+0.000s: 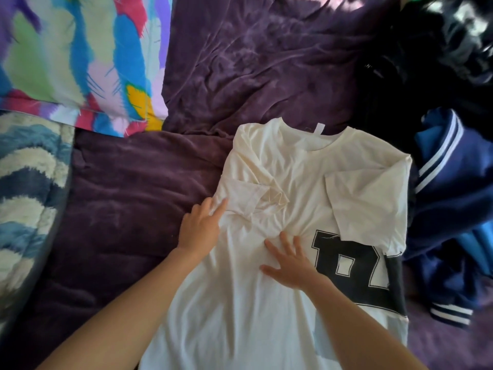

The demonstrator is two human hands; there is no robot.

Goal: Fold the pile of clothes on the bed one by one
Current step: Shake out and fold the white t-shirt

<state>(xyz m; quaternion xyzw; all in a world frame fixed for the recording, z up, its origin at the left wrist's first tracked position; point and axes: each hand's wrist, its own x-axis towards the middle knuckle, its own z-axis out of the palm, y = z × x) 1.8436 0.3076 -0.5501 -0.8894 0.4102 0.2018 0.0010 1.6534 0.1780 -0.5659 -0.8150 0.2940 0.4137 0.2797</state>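
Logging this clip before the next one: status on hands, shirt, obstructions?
Left hand open, fingertips on the folded-in sleeve. Right hand flat, pressing cream T-shirt mid-body. Both sleeves in, lower half laid flat. Navy jacket crowds right edge.

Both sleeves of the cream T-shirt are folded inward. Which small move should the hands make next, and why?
Probably the left hand should smooth the crumpled sleeve flat while the right hand pins the T-shirt. That sleeve is bunched into ridges, whereas the other sleeve lies flat, and the left fingertips touch the cloth beside it.
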